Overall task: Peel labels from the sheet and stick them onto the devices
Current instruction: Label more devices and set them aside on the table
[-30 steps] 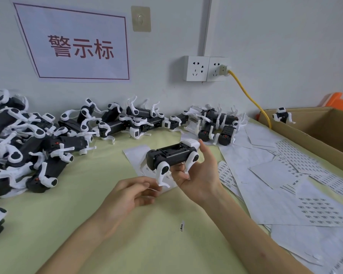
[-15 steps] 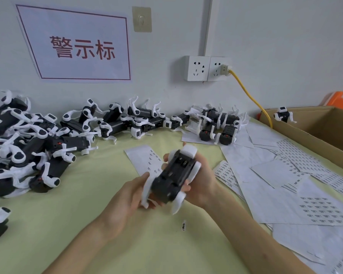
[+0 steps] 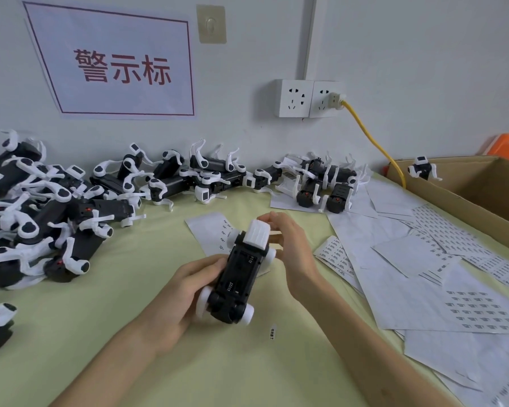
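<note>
At the centre of the frame a black device with white legs is held above the pale green table, tilted so its white end points up and away and its black underside faces the camera. The left hand grips its lower half, fingers curled round the body from the left. The right hand holds the upper white end, fingers curled behind it and fingertips at the top. Just behind the device lies a label sheet, flat on the table. One loose label lies on the table below the device, apart from it. More devices are heaped at the left and along the wall. Further label sheets overlap at the right, beside a cardboard box.
</note>
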